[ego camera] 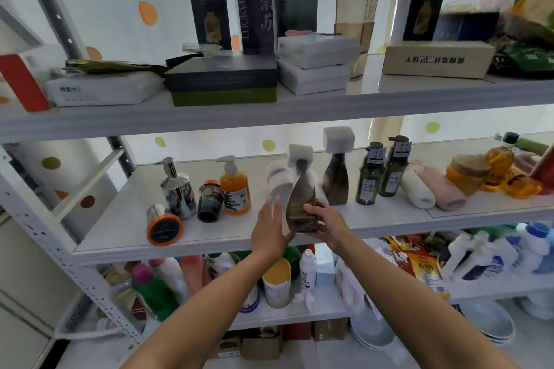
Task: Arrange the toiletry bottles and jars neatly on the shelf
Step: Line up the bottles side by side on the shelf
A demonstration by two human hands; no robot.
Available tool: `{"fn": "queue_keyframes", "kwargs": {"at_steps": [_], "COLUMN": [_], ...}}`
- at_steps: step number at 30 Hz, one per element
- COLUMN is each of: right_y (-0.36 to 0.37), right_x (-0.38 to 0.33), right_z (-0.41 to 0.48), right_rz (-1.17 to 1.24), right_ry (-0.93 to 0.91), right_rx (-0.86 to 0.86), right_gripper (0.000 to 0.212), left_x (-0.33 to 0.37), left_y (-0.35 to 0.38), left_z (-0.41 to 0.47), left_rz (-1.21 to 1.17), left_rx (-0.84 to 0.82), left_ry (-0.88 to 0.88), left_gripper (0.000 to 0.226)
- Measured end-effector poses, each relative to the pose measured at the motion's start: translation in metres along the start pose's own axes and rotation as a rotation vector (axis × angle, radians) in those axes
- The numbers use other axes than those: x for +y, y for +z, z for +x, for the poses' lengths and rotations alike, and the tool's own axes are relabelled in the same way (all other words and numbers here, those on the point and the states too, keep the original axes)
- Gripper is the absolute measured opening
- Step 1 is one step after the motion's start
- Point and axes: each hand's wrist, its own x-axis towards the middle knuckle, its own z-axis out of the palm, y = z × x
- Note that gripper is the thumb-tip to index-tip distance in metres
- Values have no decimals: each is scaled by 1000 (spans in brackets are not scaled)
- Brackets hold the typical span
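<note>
The brown bottle point(301, 198) leans near the front of the middle shelf point(120, 219), its base clamped in the right grip point(325, 223). The left grip point(271, 231), fingers straight, touches a blurred white bottle point(278, 178) just beside it. A matching bottle point(335, 180) stands behind the right grip.

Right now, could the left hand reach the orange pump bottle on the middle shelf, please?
Probably yes: the orange pump bottle stands just left of the left hand, nothing between them, and the right hand grips the brown bottle.
</note>
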Motion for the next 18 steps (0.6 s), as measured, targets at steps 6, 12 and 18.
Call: {"fn": "queue_keyframes", "kwargs": {"at_steps": [6, 12, 18], "right_y": [-19, -38, -47], "right_x": [-8, -16, -15], "right_z": [25, 44, 50], "right_rz": [0, 1, -16], "right_ry": [-10, 2, 4], "right_rx": [59, 157, 177], "right_gripper": [47, 42, 32], "left_x": [-9, 3, 13], "left_y": [8, 17, 32], "left_z": [56, 102, 135], "left_rz": [327, 428, 539], "left_rx": [-40, -92, -195], "left_ry": [195, 326, 329], "left_gripper": [94, 96, 92]}}
